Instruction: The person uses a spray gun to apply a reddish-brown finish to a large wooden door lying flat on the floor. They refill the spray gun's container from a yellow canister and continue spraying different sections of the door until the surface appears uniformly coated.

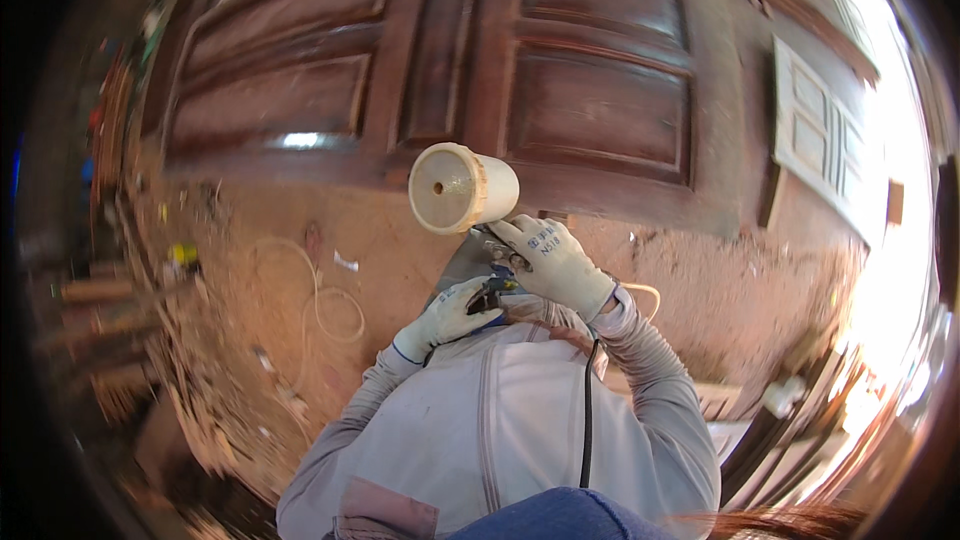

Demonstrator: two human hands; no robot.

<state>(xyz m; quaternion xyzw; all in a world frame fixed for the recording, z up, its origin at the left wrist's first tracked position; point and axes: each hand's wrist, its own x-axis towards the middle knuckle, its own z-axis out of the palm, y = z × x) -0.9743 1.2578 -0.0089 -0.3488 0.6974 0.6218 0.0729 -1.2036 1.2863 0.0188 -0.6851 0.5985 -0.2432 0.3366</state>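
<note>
My right grip [548, 260] holds the metal body of a spray gun [503, 252], whose off-white cup [500, 188] sits at ten o'clock. My left grip [445, 322], at eight o'clock, curls near a dark part; whether it clasps it I cannot tell. If the cup tips, any liquid inside could leak through the hole in its lid [450, 208]. The cup looks rounded, its rim yellowed and crusted. Brown wooden doors [600, 110] spread at twelve o'clock.

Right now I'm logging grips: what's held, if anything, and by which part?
A spray gun, by the part next to its white cup, in the right hand. What the left hand grips is unclear.
</note>
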